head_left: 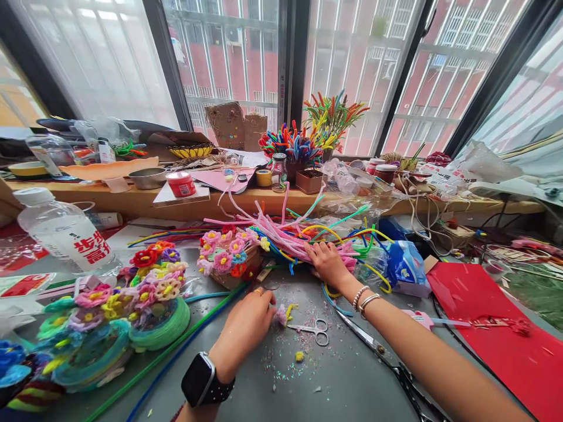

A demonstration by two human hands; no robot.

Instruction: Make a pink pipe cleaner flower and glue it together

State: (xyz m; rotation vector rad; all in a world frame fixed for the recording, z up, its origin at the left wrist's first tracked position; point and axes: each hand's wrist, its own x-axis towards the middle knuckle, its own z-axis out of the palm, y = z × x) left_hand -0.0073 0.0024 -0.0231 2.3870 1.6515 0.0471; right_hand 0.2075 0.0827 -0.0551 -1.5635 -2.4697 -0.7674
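Note:
My right hand [328, 264] rests on a large bundle of pink pipe cleaners [285, 234], its fingers curled over the stems. Nearer the middle, my left hand [250, 319] has its fingers bent together beside a small pink flower [281, 315] with a yellow piece; what lies between the fingertips is hidden. Small silver scissors [311, 332] lie on the grey table just right of that flower. A yellow pompom [299, 356] sits below them among glitter. Behind my left hand stands a pot of pink pipe-cleaner flowers [224, 255].
Flower-covered green baskets [160, 328] and a plastic bottle [65, 234] stand at left. Large shears [365, 337] lie under my right forearm. A red sheet [488, 316] and a blue tissue pack [405, 266] are at right. Jars and potted pipe cleaners crowd the wooden sill [246, 202].

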